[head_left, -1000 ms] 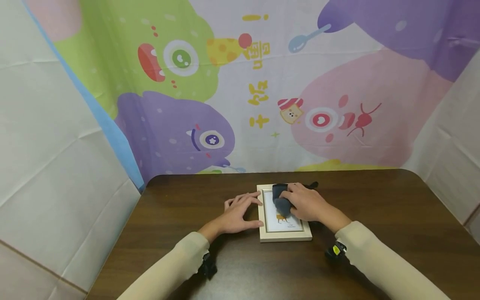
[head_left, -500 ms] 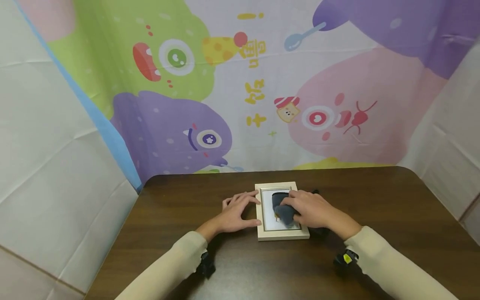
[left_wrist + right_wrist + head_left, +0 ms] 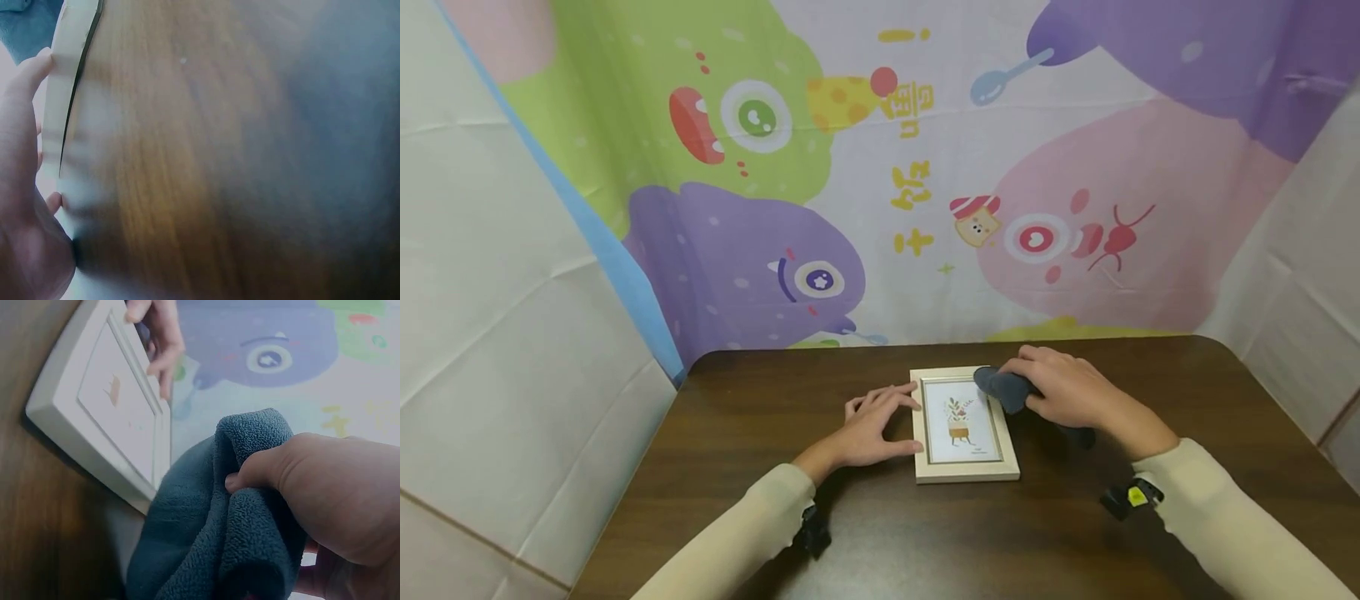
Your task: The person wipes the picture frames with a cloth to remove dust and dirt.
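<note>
A cream picture frame (image 3: 966,473) lies flat on the brown table, its potted-plant print (image 3: 957,425) uncovered. My left hand (image 3: 872,429) rests against the frame's left side, thumb and fingertips touching its border. In the right hand (image 3: 1067,387) is a bunched dark blue-grey cloth (image 3: 1006,389), held at the frame's upper right edge. The right wrist view shows the thumb pressed into the folds of the terry cloth (image 3: 212,519), with the frame (image 3: 119,469) beyond it. Only the frame's side (image 3: 72,69) and part of the hand (image 3: 25,187) appear in the left wrist view.
The dark wooden table (image 3: 887,542) extends around the frame on all sides. Behind it hangs a curtain (image 3: 917,308) printed with cartoon monsters. Pale panels (image 3: 512,292) flank the table on both sides.
My right hand has carried the cloth from the middle of the print to the right and away from me, uncovering the plant picture. The left hand stays against the frame.
</note>
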The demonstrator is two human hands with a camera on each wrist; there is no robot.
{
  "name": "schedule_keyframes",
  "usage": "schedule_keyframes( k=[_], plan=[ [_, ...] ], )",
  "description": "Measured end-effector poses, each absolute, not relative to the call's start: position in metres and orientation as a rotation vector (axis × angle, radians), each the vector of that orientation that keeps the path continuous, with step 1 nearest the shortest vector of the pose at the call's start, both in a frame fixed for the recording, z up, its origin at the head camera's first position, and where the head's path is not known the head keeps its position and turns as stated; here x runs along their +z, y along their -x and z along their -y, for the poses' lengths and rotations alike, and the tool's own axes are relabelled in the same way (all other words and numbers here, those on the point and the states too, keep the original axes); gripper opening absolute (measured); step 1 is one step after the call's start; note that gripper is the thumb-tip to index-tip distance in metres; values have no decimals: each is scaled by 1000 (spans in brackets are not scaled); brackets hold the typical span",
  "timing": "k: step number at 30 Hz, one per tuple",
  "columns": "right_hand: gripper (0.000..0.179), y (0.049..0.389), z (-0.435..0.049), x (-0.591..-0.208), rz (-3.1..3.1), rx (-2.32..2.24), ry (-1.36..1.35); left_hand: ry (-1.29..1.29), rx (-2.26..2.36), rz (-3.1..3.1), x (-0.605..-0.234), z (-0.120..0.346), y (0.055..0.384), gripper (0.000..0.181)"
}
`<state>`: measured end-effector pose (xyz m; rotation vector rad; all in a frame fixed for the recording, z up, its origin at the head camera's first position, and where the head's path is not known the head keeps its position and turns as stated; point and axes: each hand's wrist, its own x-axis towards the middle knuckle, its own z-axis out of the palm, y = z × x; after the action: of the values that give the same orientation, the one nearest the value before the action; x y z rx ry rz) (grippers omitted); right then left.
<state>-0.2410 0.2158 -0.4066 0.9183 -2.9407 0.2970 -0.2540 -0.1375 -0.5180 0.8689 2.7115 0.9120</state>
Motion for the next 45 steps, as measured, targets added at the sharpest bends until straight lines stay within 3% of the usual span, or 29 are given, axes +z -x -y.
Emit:
schedule_keyframes(
  k=[15,28,45],
  plan=[
    [48,251,-257,-389,2901,206,-823,-903,993,-2724,-533,140,257,61],
    [47,251,-252,-439,2855,-9,-861,-856,900,-2712,-519,138,252,60],
    [61,248,-258,-457,3178,64,-956,-845,876,-2721,-518,137,253,59]
  ],
)
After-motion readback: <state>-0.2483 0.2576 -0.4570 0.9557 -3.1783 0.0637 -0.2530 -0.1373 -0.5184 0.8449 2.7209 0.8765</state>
